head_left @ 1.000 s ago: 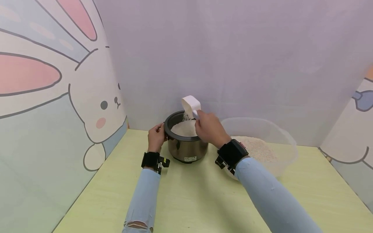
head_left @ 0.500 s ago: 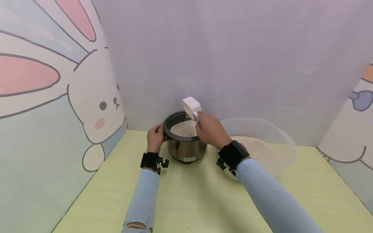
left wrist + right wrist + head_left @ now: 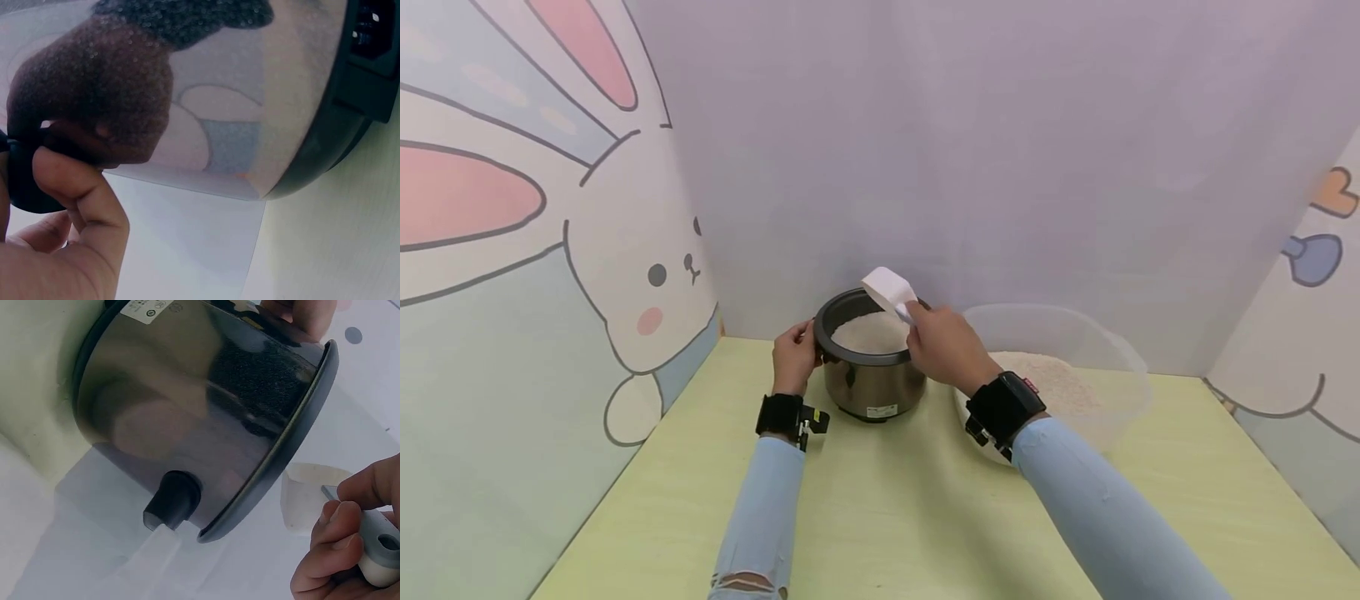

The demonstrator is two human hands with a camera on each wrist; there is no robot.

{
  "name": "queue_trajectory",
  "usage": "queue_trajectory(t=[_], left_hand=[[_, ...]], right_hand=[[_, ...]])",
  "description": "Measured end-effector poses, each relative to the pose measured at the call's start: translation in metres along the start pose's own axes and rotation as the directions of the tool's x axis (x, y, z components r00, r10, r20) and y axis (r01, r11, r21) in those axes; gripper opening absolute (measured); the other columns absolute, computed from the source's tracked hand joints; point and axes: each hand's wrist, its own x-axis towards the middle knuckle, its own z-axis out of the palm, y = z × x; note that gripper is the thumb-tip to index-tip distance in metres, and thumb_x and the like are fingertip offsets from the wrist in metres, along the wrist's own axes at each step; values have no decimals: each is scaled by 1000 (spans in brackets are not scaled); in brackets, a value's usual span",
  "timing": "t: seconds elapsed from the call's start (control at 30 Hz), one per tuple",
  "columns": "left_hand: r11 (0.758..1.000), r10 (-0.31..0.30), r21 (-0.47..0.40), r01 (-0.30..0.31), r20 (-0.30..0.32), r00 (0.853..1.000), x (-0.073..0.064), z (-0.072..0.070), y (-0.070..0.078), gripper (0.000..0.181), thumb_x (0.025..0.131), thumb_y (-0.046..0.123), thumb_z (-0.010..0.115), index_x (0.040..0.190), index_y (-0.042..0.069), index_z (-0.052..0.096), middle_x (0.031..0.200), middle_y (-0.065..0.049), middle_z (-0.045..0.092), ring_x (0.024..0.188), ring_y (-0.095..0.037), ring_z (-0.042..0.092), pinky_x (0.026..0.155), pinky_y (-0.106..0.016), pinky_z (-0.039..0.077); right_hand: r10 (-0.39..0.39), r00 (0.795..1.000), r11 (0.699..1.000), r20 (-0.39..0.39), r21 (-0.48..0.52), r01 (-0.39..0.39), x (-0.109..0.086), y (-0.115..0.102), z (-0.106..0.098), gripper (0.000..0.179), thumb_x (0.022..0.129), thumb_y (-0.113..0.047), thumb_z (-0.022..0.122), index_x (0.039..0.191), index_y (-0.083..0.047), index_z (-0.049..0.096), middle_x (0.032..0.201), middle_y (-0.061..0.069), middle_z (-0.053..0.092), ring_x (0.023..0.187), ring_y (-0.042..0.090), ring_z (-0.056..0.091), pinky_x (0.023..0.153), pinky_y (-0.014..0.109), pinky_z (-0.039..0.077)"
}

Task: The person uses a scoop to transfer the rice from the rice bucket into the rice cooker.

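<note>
A shiny dark rice cooker [image 3: 874, 387] without a lid stands by the back wall, with white rice [image 3: 872, 335] inside its black rim. At its left side my left hand [image 3: 793, 360] pinches the black side handle [image 3: 28, 187] between thumb and fingers. My right hand [image 3: 953, 348] holds a white measuring scoop [image 3: 889, 288] by its grey-topped handle [image 3: 378, 540]. Tilted, the scoop hangs over the back of the cooker's opening; what it contains is hidden. In the right wrist view the other side handle [image 3: 174, 499] sticks out from the cooker.
Right of the cooker sits a big translucent plastic tub [image 3: 1123, 358] holding a heap of pale grains [image 3: 1048, 387], partly behind my right forearm. The yellow-green tabletop [image 3: 880, 517] meets a lilac back wall [image 3: 1000, 167] and side walls with cartoon drawings.
The scoop has come down towards the cooker. Grains falling from it a second ago no longer show. My left hand keeps its place on the handle; the head view has shifted slightly.
</note>
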Motion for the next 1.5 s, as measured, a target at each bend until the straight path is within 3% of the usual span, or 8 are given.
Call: queue_trajectory(t=[0.2, 0.3, 0.6, 0.83, 1.1, 1.23, 1.4, 1.5], left_hand=[[1000, 9, 0, -9, -2, 1000, 1, 0, -1, 37, 106, 29, 59, 126, 0, 70, 87, -11, 67, 62, -9, 62, 55, -19, 54], [1000, 11, 3, -11, -1, 1000, 1, 1, -1, 37, 106, 29, 59, 126, 0, 70, 88, -11, 67, 62, -9, 62, 55, -19, 54], [1000, 19, 0, -19, 4, 1000, 1, 0, -2, 36, 106, 29, 59, 126, 1, 70, 88, -11, 66, 64, -11, 64, 56, -21, 56], [1000, 15, -8, -15, 12, 1000, 1, 0, -1, 37, 106, 30, 59, 128, 2, 70, 90, -12, 67, 65, -11, 64, 57, -21, 57], [1000, -13, 8, 13, 14, 1000, 0, -2, 0, 39, 106, 33, 58, 130, 3, 69, 96, -14, 68, 67, -10, 64, 58, -21, 57], [1000, 5, -1, -5, 19, 1000, 0, -2, 0, 39, 107, 31, 58, 129, 1, 68, 97, -15, 68, 68, -9, 66, 59, -21, 58], [1000, 22, -6, -22, 17, 1000, 1, -3, -1, 38, 107, 29, 57, 128, -1, 68, 92, -13, 66, 67, -8, 65, 59, -21, 57], [1000, 23, -8, -23, 13, 1000, 0, -2, -1, 37, 107, 28, 58, 127, -1, 69, 88, -10, 65, 65, -8, 64, 58, -20, 57]], right_hand=[[3, 1000, 1000, 24, 25, -3, -4, 5, 5, 18, 98, -1, 49, 112, 1, 59, 68, 5, 51, 58, 19, 46, 54, 33, 38], [21, 1000, 997, 20, 74, -23, -6, 10, 7, 25, 97, -2, 48, 119, 2, 60, 71, 7, 55, 57, 18, 47, 54, 32, 38], [159, 987, 963, -22, 222, -150, -20, 45, -1, 37, 101, -6, 46, 133, 4, 60, 83, 14, 64, 52, 16, 44, 53, 31, 37], [238, 971, 951, -11, 207, -231, -44, 81, -14, 41, 104, -6, 40, 141, 7, 52, 81, 16, 62, 52, 16, 35, 55, 34, 32], [284, 959, 947, 13, 153, -283, -79, 116, -30, 44, 106, -7, 37, 144, 11, 47, 100, 24, 67, 56, 19, 40, 57, 37, 33], [310, 950, 943, 41, 112, -313, -94, 130, -39, 40, 105, -7, 37, 138, 10, 52, 100, 22, 66, 59, 20, 40, 61, 40, 33], [329, 940, 939, 91, 71, -336, -108, 145, -44, 22, 102, -4, 40, 109, 6, 59, 75, 10, 53, 58, 19, 37, 58, 37, 31], [341, 932, 935, 126, 58, -350, -114, 152, -43, 21, 100, -3, 39, 105, 6, 58, 70, 7, 46, 56, 18, 35, 56, 36, 30]])
